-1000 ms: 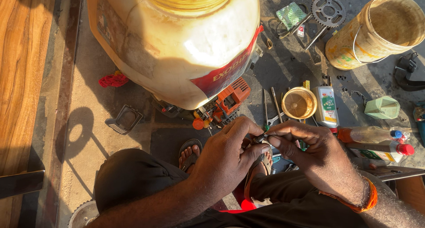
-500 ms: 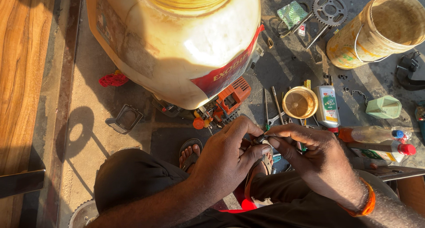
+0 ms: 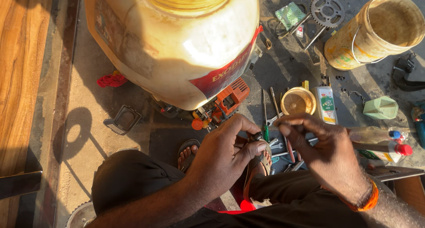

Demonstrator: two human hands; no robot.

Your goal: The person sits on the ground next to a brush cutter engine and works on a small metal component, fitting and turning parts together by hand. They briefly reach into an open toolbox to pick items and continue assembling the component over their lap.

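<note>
My left hand [image 3: 226, 150] pinched a small dark metal part [image 3: 256, 137]; my right hand [image 3: 330, 159] gripped a thin metal tool [image 3: 288, 149] beside it.

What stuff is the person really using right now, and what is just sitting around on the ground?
In use:
- left hand pinching a small dark metal part
- right hand gripping a thin rod-like tool

Lying about:
- big cream tank
- yellow bucket
- sprocket
- small brass bowl
- red-capped bottle
- red rag

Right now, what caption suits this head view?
Left hand pinches small dark metal part; right hand hovers beside.
</note>
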